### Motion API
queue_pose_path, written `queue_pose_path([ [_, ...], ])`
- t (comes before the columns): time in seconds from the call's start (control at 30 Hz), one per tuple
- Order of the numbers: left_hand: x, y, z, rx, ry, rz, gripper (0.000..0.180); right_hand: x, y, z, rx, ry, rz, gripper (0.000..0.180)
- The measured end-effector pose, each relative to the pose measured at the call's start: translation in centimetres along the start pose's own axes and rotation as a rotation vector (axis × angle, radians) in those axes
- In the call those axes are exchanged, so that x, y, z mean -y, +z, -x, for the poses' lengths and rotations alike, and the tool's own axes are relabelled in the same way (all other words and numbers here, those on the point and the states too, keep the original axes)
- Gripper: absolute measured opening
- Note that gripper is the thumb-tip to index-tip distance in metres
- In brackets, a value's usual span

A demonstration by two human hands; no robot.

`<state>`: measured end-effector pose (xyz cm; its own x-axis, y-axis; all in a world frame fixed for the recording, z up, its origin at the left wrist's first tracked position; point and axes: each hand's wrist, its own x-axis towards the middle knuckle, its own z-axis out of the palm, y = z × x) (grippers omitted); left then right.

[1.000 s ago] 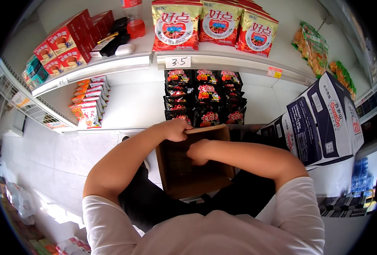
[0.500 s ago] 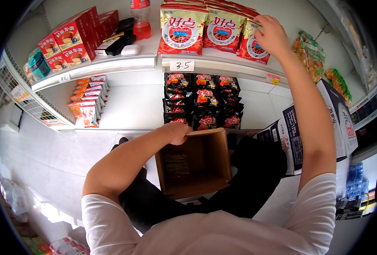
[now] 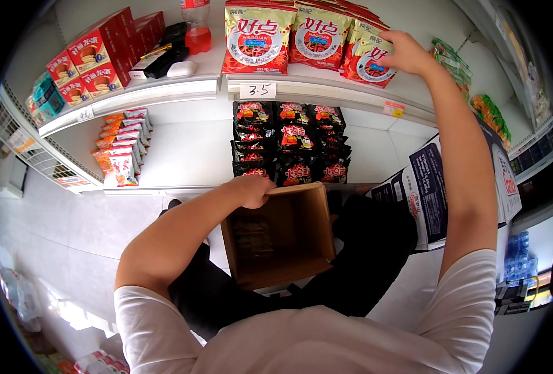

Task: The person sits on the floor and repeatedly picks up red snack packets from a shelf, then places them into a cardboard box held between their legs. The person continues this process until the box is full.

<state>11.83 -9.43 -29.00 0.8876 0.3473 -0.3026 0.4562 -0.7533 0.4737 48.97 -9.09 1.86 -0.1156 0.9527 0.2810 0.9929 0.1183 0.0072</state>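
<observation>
My left hand [image 3: 253, 191] is closed around the upper left rim of an open brown cardboard box [image 3: 314, 227], which stands between my legs. Inside it, on the left, lie some clear-wrapped packets [image 3: 253, 239], too dim to name. My right hand [image 3: 408, 52] pinches the top right side of a red and gold snack packet [image 3: 370, 57] on the upper shelf. That packet leans at the right end of a row of matching packets, beside the middle packet [image 3: 318, 34] and the left packet [image 3: 258, 37]. My right thumb lies over its front.
Black noodle packets [image 3: 298, 138] are stacked on the lower shelf, with small orange and white packets [image 3: 123, 149] to the left. Red boxes [image 3: 98, 56] and a bottle [image 3: 197, 28] occupy the upper left. A large white and navy carton [image 3: 427, 181] stands beneath my right forearm.
My right hand has shifted slightly right and nearer along the packet, and more of the packet's front shows. My left hand stays on the box rim. The whole view has shifted slightly.
</observation>
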Motion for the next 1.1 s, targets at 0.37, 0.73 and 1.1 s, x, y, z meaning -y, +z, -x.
queue_pose_path([
  [0.37,0.7,0.2,-1.8,0.009,0.179,0.662,0.047,7.9,-4.0,6.1,-0.069,0.083,-0.523,0.047],
  [0.73,-1.2,-1.8,0.1,0.075,0.127,1.355,0.056,11.7,15.9,13.4,0.403,0.413,-1.376,0.042],
  [1.1,-0.3,-0.6,-0.7,-0.089,-0.098,1.461,0.041,12.0,17.3,13.2,0.449,0.467,-1.226,0.02],
])
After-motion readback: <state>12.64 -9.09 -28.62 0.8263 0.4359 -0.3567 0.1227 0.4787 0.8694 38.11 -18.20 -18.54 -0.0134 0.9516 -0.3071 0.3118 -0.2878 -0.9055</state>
